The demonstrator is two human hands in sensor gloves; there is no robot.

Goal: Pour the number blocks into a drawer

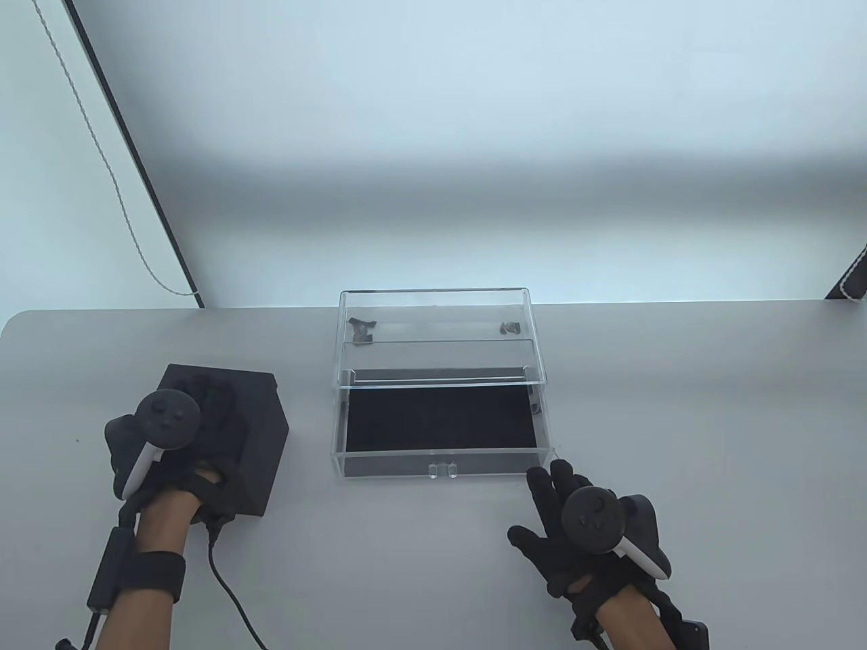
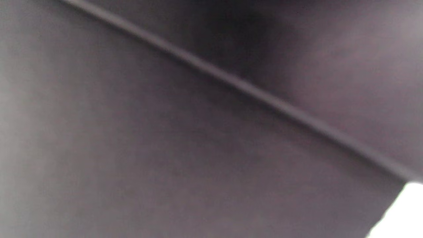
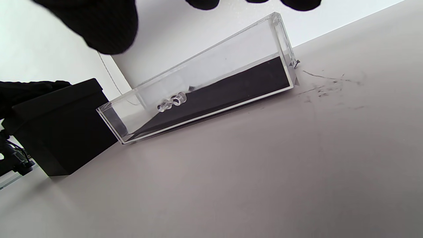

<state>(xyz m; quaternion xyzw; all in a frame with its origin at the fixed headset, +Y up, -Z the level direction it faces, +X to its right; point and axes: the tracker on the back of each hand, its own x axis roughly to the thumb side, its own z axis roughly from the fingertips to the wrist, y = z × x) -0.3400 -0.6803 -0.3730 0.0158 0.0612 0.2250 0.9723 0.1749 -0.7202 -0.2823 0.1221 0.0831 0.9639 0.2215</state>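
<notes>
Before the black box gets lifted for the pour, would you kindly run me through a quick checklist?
1. Clear drawer pulled out: ok, black lining exposed.
2. Drawer empty: ok, nothing on the lining.
3. Left hand gripping the black box: cannot tell; it rests on top, left wrist view is blurred.
4. Number blocks in the box: cannot tell, contents dark.
5. Right hand off the drawer: ok, fingers spread beside its front right corner.
6. Pour path from box to drawer: ok, only bare table between.

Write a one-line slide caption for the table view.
Left hand grips the black box; right hand hovers open beside the pulled-out clear drawer.
</notes>
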